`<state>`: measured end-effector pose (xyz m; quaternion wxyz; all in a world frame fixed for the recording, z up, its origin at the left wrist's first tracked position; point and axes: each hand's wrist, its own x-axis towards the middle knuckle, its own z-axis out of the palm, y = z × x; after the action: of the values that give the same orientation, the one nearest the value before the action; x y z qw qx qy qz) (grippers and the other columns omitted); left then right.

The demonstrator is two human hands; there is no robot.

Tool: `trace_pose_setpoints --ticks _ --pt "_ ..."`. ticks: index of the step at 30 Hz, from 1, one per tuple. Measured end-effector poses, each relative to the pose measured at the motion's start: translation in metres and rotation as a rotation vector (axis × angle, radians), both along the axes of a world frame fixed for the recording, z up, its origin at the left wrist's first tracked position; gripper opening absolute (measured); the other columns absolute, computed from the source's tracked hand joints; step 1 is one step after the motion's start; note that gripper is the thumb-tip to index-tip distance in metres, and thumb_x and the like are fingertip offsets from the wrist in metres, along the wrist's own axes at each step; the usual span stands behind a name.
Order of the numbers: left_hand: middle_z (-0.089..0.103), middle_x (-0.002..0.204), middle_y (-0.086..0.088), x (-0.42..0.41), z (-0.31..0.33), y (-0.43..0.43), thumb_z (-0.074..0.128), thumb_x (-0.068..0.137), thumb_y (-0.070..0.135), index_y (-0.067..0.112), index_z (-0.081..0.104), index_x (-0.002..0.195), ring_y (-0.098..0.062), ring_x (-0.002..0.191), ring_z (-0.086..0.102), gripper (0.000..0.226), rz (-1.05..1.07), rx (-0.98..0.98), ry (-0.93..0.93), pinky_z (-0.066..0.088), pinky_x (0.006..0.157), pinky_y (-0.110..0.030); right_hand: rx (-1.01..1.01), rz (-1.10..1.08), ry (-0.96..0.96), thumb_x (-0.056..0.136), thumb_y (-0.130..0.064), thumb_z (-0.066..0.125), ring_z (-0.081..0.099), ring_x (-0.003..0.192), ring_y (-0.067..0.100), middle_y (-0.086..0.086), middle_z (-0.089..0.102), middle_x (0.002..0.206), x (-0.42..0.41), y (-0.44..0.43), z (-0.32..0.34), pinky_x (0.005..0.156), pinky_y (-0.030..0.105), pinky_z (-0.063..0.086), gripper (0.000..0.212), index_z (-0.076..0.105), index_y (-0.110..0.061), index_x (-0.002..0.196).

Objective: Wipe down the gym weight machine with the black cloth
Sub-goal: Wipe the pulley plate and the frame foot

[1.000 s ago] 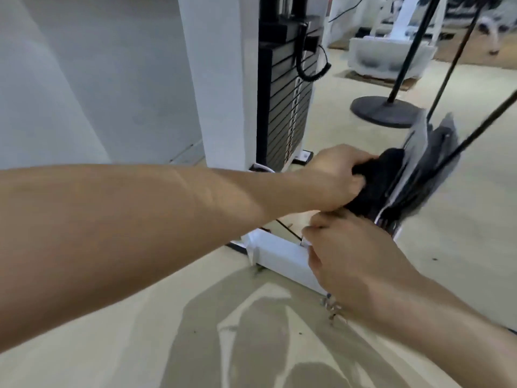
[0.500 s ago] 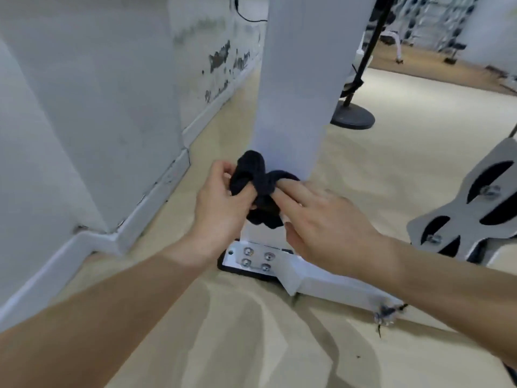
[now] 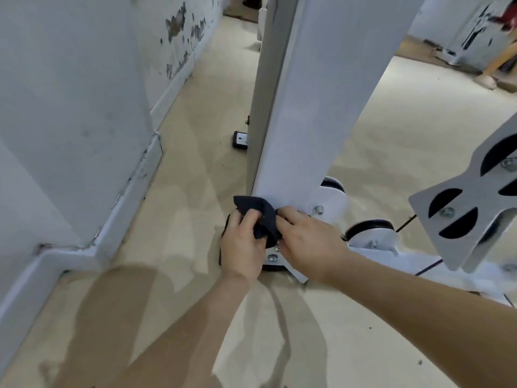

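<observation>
The weight machine's white upright column (image 3: 305, 107) rises from a bolted base plate (image 3: 272, 258) on the floor. A black cloth (image 3: 261, 217) is bunched against the foot of the column. My left hand (image 3: 243, 247) grips the cloth from the left, fingers curled over it. My right hand (image 3: 307, 242) pinches the cloth's right side, close to the column's lower edge. Part of the cloth is hidden under both hands.
A grey wall with a skirting board (image 3: 131, 191) runs close along the left. A grey pulley bracket (image 3: 472, 208) with black cut-outs juts in at the right, with pulley wheels (image 3: 369, 233) and a white base rail (image 3: 414, 261) below it. Beige floor lies all around.
The cloth has gone from the pulley bracket to the white column, then down the column to its foot. Both hands have stayed on the cloth.
</observation>
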<state>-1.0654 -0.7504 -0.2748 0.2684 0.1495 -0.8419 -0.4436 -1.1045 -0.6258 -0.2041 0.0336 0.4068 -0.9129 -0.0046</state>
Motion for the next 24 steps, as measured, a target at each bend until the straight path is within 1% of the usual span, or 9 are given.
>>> trace_pose_setpoints --ticks 4,6,9,12,15,18,21,22,24 --pt "0.054 0.114 -0.003 0.013 -0.027 -0.016 0.061 0.080 0.007 0.019 0.064 0.108 -0.026 0.097 0.057 0.031 -0.185 -0.245 -0.333 0.049 0.076 -0.036 0.010 -0.060 -0.192 0.086 -0.029 0.045 0.054 0.104 0.027 0.002 0.054 0.113 0.007 0.000 -0.035 0.079 0.042 0.048 0.036 0.055 -0.014 0.117" --pt "0.058 0.107 -0.002 0.027 -0.043 -0.026 0.062 0.080 0.014 0.020 0.063 0.101 -0.024 0.096 0.058 0.021 -0.210 -0.191 -0.424 0.046 0.074 -0.030 0.011 -0.118 -0.274 0.086 -0.030 0.047 0.048 0.110 0.027 0.001 0.051 0.120 0.014 -0.006 -0.051 0.089 0.040 0.045 0.040 0.052 -0.016 0.124" --pt "0.062 0.091 -0.005 0.031 -0.054 -0.049 0.066 0.074 0.015 0.015 0.059 0.087 -0.024 0.085 0.059 0.015 -0.054 -0.065 -0.381 0.039 0.065 -0.027 -0.068 -0.158 -0.258 0.091 -0.030 0.049 0.038 0.115 0.025 -0.002 0.042 0.128 0.019 -0.023 -0.062 0.096 0.037 0.040 0.041 0.044 -0.021 0.132" --pt "0.062 0.096 -0.008 0.024 -0.050 -0.068 0.063 0.072 0.007 0.013 0.056 0.093 -0.027 0.088 0.057 0.023 0.045 -0.013 -0.316 0.040 0.068 -0.030 -0.028 -0.077 -0.281 0.093 -0.028 0.049 0.038 0.118 0.024 0.000 0.039 0.132 0.035 -0.036 -0.074 0.095 0.035 0.039 0.051 0.035 -0.022 0.142" --pt "0.065 0.108 -0.015 -0.005 -0.045 -0.078 0.057 0.076 0.002 0.005 0.061 0.109 -0.032 0.099 0.059 0.033 -0.129 0.035 -0.384 0.047 0.079 -0.035 -0.059 -0.140 -0.437 0.090 -0.028 0.048 0.039 0.121 0.024 0.000 0.038 0.135 0.046 -0.041 -0.093 0.093 0.034 0.042 0.058 0.031 -0.020 0.145" --pt "0.063 0.109 -0.014 -0.031 -0.066 -0.068 0.051 0.075 0.020 0.003 0.059 0.096 -0.033 0.112 0.055 0.028 -0.470 -0.126 -0.619 0.046 0.087 -0.035 -0.133 -0.284 -0.553 0.078 -0.037 0.040 0.044 0.119 0.023 0.002 0.042 0.130 0.045 -0.040 -0.109 0.092 0.027 0.038 0.061 0.043 -0.015 0.134" --pt "0.038 0.148 -0.002 -0.031 -0.102 -0.066 0.048 0.077 0.036 0.017 0.039 0.143 -0.020 0.141 0.026 0.069 -0.454 -0.399 -0.685 0.031 0.109 -0.047 -0.201 -0.361 -0.665 0.075 -0.040 0.037 0.041 0.126 0.022 0.002 0.042 0.134 0.044 -0.034 -0.120 0.103 0.028 0.036 0.069 0.041 -0.014 0.139" --pt "0.029 0.154 0.003 -0.029 -0.109 -0.066 0.049 0.081 0.036 0.022 0.027 0.150 -0.016 0.144 0.018 0.074 -0.418 -0.493 -0.640 0.027 0.112 -0.047 -0.220 -0.376 -0.689 0.080 -0.037 0.042 0.039 0.129 0.021 0.002 0.040 0.137 0.042 -0.031 -0.122 0.105 0.029 0.036 0.066 0.039 -0.014 0.142" --pt "0.030 0.154 0.005 -0.020 -0.114 -0.064 0.047 0.086 0.040 0.025 0.028 0.151 -0.013 0.145 0.016 0.070 -0.386 -0.671 -0.587 0.021 0.115 -0.043 -0.262 -0.428 -0.729 0.088 -0.023 0.052 0.038 0.131 0.018 0.000 0.040 0.140 0.038 -0.030 -0.127 0.106 0.028 0.034 0.058 0.038 -0.015 0.143"
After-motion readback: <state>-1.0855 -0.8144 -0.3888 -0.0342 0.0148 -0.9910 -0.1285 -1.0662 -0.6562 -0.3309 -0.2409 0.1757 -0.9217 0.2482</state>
